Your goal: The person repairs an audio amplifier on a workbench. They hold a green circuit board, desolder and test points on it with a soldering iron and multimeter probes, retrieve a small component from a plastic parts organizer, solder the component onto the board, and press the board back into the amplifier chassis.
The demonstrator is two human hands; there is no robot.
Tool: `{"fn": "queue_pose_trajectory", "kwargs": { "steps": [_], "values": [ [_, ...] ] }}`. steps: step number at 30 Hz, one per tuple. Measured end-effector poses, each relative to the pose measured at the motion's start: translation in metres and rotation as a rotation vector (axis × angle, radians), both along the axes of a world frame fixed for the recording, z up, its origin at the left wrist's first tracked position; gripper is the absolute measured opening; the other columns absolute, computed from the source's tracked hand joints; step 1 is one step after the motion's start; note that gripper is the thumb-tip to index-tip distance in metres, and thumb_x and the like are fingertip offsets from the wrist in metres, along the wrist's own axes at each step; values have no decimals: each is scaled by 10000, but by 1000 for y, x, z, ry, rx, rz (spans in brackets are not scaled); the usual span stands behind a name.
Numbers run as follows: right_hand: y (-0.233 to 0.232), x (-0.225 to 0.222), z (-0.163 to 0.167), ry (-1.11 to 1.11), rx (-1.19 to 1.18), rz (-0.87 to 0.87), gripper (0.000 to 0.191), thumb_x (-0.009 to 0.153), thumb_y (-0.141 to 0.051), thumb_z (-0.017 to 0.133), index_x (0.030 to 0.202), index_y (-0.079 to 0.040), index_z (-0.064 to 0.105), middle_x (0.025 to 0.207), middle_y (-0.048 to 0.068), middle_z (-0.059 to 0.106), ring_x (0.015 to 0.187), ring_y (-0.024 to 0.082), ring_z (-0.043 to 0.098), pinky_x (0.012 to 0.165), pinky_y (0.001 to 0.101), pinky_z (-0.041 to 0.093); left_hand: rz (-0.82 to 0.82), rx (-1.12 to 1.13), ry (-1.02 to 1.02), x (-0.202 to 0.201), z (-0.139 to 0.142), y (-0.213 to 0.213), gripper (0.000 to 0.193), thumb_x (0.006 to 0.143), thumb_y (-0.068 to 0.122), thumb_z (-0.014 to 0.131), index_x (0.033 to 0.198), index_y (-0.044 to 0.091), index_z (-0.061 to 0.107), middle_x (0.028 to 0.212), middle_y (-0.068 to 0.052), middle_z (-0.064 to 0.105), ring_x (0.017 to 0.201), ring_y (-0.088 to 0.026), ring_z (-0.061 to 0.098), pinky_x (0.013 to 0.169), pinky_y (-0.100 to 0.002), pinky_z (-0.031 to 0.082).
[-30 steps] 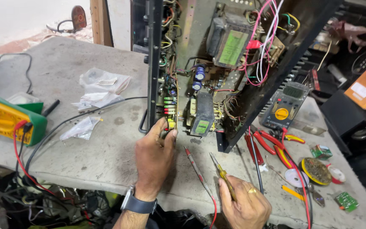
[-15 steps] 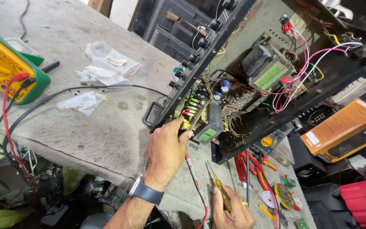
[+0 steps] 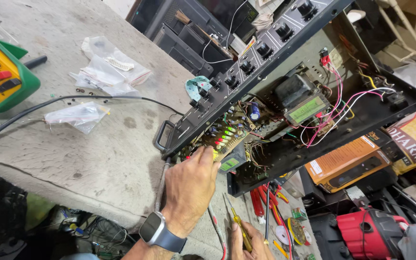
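An opened black amplifier chassis (image 3: 371,113) lies on a grey workbench (image 3: 92,159), its front panel with black knobs (image 3: 266,48) turned up and its wiring and circuit boards (image 3: 227,137) exposed. My left hand (image 3: 188,188), with a dark smartwatch on the wrist, rests its fingertips on the near corner of the chassis at the small circuit board, fingers bent against the board edge. My right hand (image 3: 249,243), at the bottom edge, grips a yellow-handled screwdriver (image 3: 237,224) that points up toward the chassis. Most of the right hand is cut off by the frame.
A yellow and green multimeter (image 3: 1,72) sits at the far left with red and black leads. Clear plastic bags (image 3: 107,70) of small parts lie on the bench. A black cable (image 3: 73,98) crosses it. Red-handled pliers (image 3: 258,202), cardboard boxes (image 3: 347,161) and a red tool (image 3: 367,231) lie at right.
The view has swung left and closer, so the chassis now sits diagonally. My left hand stays at the chassis corner. My right hand has dropped to the bottom edge, still holding the screwdriver.
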State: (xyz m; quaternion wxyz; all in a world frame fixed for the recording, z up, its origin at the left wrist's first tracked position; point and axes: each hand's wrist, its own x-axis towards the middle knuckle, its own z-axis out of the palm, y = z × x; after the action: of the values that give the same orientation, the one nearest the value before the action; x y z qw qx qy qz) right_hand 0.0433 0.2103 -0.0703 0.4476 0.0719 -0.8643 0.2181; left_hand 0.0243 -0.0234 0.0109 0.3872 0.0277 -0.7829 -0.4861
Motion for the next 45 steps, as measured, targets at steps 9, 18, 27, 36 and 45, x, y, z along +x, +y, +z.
{"fn": "queue_pose_trajectory", "kwargs": {
  "steps": [9,18,27,36,45],
  "values": [
    [5,-2,-3,-11,61,-3,244,789,-188,842,956,-25,770,786,136,792,703,173,787,693,289,610,21,-60,49,0,-4,-5,367,896,220,712,1182,1,641,1039,-132,730,762,-288,737,562,-398,562],
    [25,-17,-27,-10,10,-22,281,808,-198,828,990,4,757,814,171,776,726,205,780,722,311,608,90,-156,33,-2,-6,-2,289,889,123,678,1150,24,602,959,-105,710,727,-255,735,557,-377,566],
    [14,-3,-6,53,71,48,209,805,-165,841,944,-33,757,785,133,764,672,184,756,675,291,583,8,66,25,0,6,-9,408,815,196,742,1174,22,658,914,-156,747,696,-348,711,591,-477,543],
    [9,19,51,125,95,217,224,769,-81,857,938,-18,723,836,112,748,701,206,725,629,299,545,-21,107,-70,-3,18,10,342,840,103,674,1177,73,730,519,-123,623,436,-211,627,483,-368,493],
    [37,20,63,152,-363,374,290,814,-57,848,1058,-25,694,981,107,752,875,184,750,773,285,592,-148,220,-62,-22,-4,45,398,888,-5,693,1281,-53,648,762,15,711,542,23,506,510,-154,424]
  ]
}}
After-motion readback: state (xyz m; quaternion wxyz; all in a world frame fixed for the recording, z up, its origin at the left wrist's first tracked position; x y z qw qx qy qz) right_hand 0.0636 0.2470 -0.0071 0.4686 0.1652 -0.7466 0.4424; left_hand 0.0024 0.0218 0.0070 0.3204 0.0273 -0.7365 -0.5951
